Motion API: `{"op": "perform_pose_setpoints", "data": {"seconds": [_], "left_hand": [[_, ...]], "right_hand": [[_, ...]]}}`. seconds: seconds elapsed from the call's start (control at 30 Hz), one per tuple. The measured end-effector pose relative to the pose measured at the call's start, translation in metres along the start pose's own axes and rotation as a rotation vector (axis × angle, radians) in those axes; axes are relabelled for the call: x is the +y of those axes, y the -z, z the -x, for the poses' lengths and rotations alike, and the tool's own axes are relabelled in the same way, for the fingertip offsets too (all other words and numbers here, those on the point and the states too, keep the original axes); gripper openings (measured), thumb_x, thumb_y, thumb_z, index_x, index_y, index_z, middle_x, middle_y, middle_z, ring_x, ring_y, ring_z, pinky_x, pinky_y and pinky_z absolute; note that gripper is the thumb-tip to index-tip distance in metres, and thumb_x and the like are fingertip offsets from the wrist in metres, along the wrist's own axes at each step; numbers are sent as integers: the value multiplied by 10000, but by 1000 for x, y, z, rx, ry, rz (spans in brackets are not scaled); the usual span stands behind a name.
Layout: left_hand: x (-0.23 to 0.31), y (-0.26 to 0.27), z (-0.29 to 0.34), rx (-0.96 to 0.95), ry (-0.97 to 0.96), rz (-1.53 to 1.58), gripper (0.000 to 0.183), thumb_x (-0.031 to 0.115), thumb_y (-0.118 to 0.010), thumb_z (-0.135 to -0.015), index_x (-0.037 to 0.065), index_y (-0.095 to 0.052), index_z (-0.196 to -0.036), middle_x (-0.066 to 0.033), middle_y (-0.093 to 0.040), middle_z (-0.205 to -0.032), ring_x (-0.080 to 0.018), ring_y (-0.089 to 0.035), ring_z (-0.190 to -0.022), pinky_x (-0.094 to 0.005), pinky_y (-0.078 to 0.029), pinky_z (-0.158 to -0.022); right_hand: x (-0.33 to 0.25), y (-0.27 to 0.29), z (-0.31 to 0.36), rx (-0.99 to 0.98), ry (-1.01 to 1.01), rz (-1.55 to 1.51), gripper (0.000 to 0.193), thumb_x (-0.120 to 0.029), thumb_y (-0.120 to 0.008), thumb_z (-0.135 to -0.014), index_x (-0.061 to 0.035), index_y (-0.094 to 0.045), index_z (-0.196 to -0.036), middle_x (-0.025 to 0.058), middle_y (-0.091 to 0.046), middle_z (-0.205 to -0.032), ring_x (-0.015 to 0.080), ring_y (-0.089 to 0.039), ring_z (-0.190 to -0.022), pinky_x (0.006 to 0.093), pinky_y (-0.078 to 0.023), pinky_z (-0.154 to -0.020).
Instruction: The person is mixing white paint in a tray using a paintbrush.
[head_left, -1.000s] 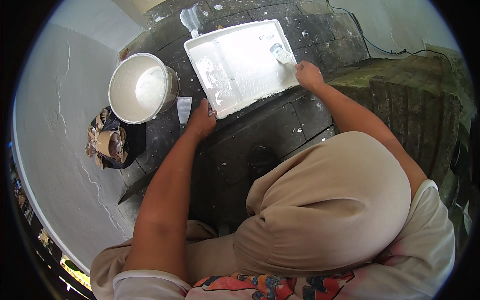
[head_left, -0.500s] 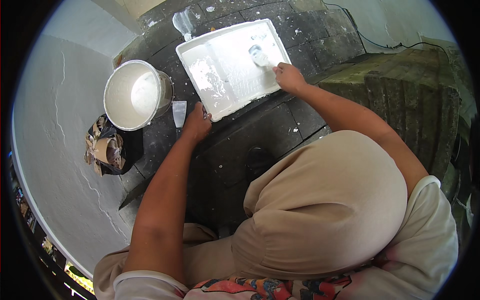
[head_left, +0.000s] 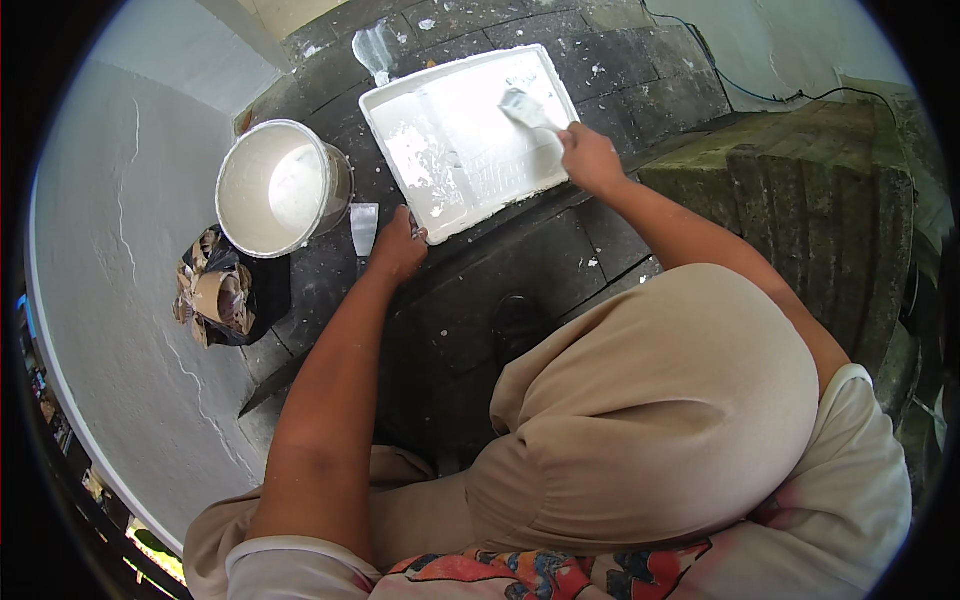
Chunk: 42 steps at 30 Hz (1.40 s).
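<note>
A white paint tray (head_left: pixel 478 215) lies on the dark tiles, coated with white paint. My right hand (head_left: pixel 592 158) is closed round the handle of a scraper (head_left: pixel 528 110), whose pale blade reaches over the far right part of the tray. At the tray's near left corner, my left hand (head_left: pixel 402 246) grips the rim. Just left of that hand lies a second scraper (head_left: pixel 364 228) with a flat white blade. A round white bucket (head_left: pixel 240 190), smeared with white inside, stands farther left.
A black plastic bag (head_left: pixel 225 295) with brown paper or card in it sits by the grey cracked wall (head_left: pixel 110 290). Behind the tray is a clear, paint-smeared item (head_left: pixel 374 54). Mossy stone steps (head_left: pixel 800 190) rise at right; a dark cable (head_left: pixel 760 92) runs behind.
My right hand and the scraper have shifted slightly, and the blade now shows more sharply. The left hand keeps its place at the tray's corner. The whole view has moved a little.
</note>
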<state>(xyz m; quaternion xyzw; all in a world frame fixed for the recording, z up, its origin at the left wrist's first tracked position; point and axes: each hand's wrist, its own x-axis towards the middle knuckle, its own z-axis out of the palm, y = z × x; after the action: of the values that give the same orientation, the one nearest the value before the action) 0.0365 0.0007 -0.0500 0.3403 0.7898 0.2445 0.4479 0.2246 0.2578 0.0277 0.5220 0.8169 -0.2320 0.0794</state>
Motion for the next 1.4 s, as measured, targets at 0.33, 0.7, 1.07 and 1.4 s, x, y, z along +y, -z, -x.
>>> {"op": "perform_pose_setpoints", "data": {"seconds": [0.33, 0.7, 1.07, 1.4], "left_hand": [[7, 0, -1, -58, 97, 39, 300, 149, -570, -875, -8, -419, -1082, -287, -592, -1044, -473, -555, -1020, -483, -433, -855], [6, 0, -2, -50, 52, 28, 298, 151, -564, -876, -7, -419, -1083, -281, -592, -1049, -466, -556, -1023, -482, -433, -849], [10, 1, -1, -32, 66, -19, 296, 160, -573, -877, -10, -426, -1070, -256, -594, -1012, -427, -577, -977, -465, -444, -830], [9, 4, 3, -59, 119, -53, 332, 184, -549, -886, 5, -412, -1130, -280, -598, -1083, -460, -568, -1029, -499, -445, -856]], "right_hand": [[-15, -28, 29, -158, -39, 3, 270, -277, -487, -943, -30, -592, -973, 239, -638, -949, 429, -602, -934, 501, -467, -801], [-24, -11, 28, -282, 103, -90, 292, -298, -496, -939, -33, -616, -968, 234, -646, -931, 425, -609, -919, 484, -473, -805], [-8, -19, -50, -38, -63, -30, 341, -332, -481, -941, -33, -636, -995, 221, -642, -1042, 403, -599, -1006, 463, -466, -862], [-49, -22, -20, -161, 174, -135, 322, -325, -485, -940, -48, -635, -1004, 230, -650, -950, 408, -614, -906, 468, -474, -812]]}}
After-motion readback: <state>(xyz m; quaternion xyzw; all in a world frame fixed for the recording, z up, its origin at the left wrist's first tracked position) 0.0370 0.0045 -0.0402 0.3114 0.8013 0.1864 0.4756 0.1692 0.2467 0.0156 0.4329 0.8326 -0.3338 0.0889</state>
